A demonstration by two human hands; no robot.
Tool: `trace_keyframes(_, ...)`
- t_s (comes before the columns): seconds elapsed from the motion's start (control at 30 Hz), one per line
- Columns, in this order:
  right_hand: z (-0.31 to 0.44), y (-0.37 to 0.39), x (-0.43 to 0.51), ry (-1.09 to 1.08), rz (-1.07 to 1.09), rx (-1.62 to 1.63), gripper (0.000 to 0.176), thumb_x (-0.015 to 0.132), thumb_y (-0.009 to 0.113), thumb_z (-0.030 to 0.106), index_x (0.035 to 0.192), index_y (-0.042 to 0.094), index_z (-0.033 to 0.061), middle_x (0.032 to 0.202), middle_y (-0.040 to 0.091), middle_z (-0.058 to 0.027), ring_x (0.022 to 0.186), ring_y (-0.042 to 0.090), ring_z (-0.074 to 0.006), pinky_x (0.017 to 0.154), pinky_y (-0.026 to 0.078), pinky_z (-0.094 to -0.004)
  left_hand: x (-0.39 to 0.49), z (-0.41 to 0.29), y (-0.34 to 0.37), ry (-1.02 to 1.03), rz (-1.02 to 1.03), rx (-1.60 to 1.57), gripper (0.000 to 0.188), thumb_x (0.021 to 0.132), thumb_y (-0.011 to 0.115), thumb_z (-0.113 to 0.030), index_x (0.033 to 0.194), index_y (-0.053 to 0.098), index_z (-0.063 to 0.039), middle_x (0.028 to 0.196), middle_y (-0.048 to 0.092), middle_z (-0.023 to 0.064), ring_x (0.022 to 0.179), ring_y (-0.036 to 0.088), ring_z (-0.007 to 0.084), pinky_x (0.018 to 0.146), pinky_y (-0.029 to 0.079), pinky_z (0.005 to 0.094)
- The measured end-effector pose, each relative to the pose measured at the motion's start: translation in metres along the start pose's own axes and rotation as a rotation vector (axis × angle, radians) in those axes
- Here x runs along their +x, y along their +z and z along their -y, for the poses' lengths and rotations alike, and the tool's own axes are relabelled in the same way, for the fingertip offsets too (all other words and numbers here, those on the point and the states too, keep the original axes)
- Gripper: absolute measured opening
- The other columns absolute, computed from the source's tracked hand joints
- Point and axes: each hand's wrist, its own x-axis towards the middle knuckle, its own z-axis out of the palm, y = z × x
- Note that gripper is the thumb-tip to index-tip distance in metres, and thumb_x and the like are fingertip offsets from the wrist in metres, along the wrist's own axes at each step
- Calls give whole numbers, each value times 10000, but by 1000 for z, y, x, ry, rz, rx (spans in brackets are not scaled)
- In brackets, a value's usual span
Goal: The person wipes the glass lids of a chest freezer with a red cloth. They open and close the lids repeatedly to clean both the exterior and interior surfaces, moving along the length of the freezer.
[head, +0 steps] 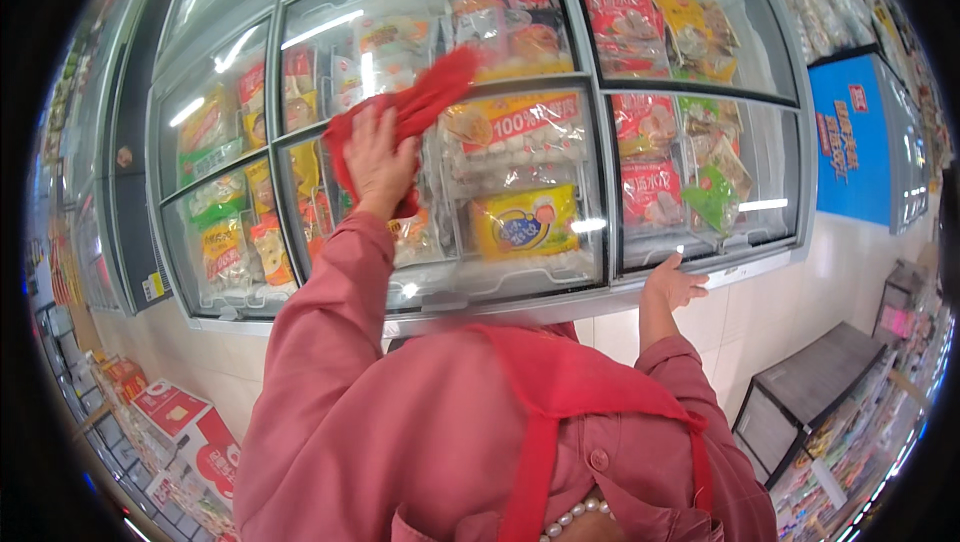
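A bunched red cloth (431,96) lies under my left hand (381,156), pressed on the glass lid of a chest freezer (525,308). The cloth's far end trails to the upper right and is blurred. My left fingers are spread over the fabric. Near the freezer's front rim, my right hand (675,285) has its fingers apart and holds nothing; whether it touches the rim I cannot tell. Beneath the glass are a yellow food packet (523,223), red dumpling bags (651,193) and a green packet (711,197).
Metal frames (600,167) divide the freezer's glass panels. A blue-sided cabinet (855,137) stands at the right. Behind the freezer's front edge, a dark grey box-like stand (817,373) is at lower right, and red-and-white cartons (176,411) are at lower left.
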Motion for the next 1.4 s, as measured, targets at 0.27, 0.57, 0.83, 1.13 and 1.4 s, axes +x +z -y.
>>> trace_keyframes(0.27, -1, 4, 2, -2, -17, -4, 894, 900, 558, 549, 1536, 142, 78, 1573, 167, -240, 1266, 459, -485, 885, 543, -534, -72, 175, -40, -810, 25, 270, 684, 947, 446, -540, 1481, 393, -116, 1537, 339, 204, 1435, 286, 376, 1042, 335, 639)
trace_keyframes(0.57, -4, 8, 3, -11, -56, -3, 858, 906, 553, 521, 1533, 158, 89, 1570, 171, -261, 1232, 482, -512, 911, 521, -558, 34, 116, -15, -804, 94, 296, 747, 919, 420, -625, 1474, 414, -124, 1554, 326, 167, 1467, 222, 344, 1085, 273, 621)
trace_keyframes(0.83, -7, 12, 6, -28, -91, -30, 851, 917, 529, 555, 1528, 197, 64, 1545, 238, -282, 1202, 506, -530, 978, 471, -548, 107, -61, 19, -33, 381, -115, 771, 900, 529, -534, 1492, 362, -69, 1611, 174, 160, 1499, 131, 316, 1177, 173, 543)
trace_keyframes(1.13, -8, 11, 7, -45, -101, -41, 829, 935, 493, 546, 1537, 172, 75, 1558, 214, -266, 1194, 522, -515, 939, 504, -556, 161, -148, 45, 429, 496, -290, 714, 889, 507, -606, 1478, 415, -214, 1606, 219, 125, 1496, 148, 315, 1177, 179, 537)
trace_keyframes(1.4, -12, 14, 9, -53, -106, -36, 812, 943, 481, 559, 1532, 184, 85, 1548, 240, -251, 1167, 537, -518, 913, 509, -575, 165, 120, 27, -358, 1, 29, 677, 897, 518, -544, 1431, 469, -132, 1550, 344, 145, 1458, 261, 305, 1150, 220, 551)
